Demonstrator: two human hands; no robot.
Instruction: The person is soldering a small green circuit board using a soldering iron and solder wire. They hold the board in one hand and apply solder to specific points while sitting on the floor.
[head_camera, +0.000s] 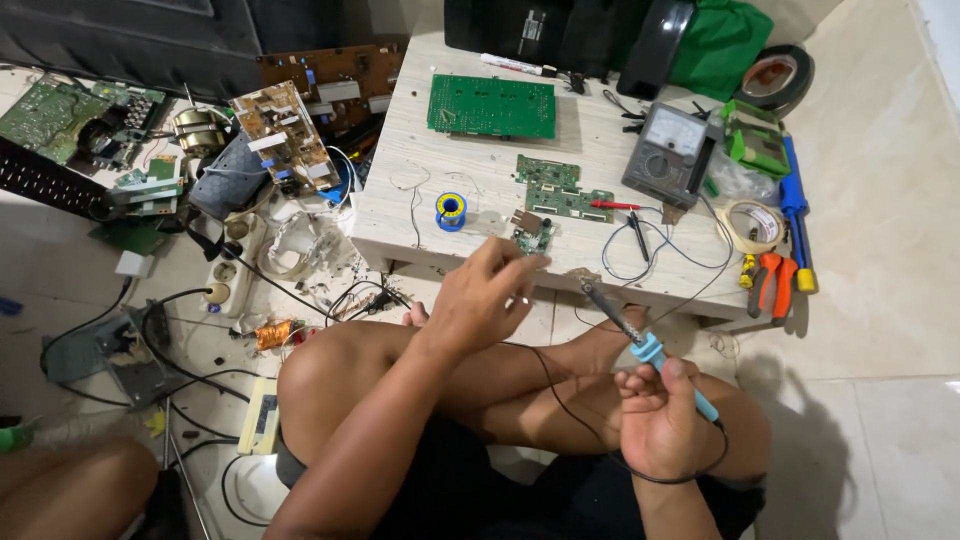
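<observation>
Soldering iron (640, 340) in right hand (660, 425); left hand (480, 295) pinches solder wire (522, 299).

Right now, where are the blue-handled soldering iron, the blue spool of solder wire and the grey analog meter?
blue-handled soldering iron (655, 355), head view, on its handle.
blue spool of solder wire (451, 211), head view, on its rim.
grey analog meter (668, 155), head view, on its body.

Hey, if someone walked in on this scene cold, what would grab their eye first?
Probably the two hands in the middle: the right hand holds a blue-handled soldering iron with its tip angled up toward the low pale wooden table, while the left hand pinches a small green circuit board at the table's front edge. Next, the large green rectangular circuit board at the table's back, and the grey analogue multimeter to its right.
</observation>
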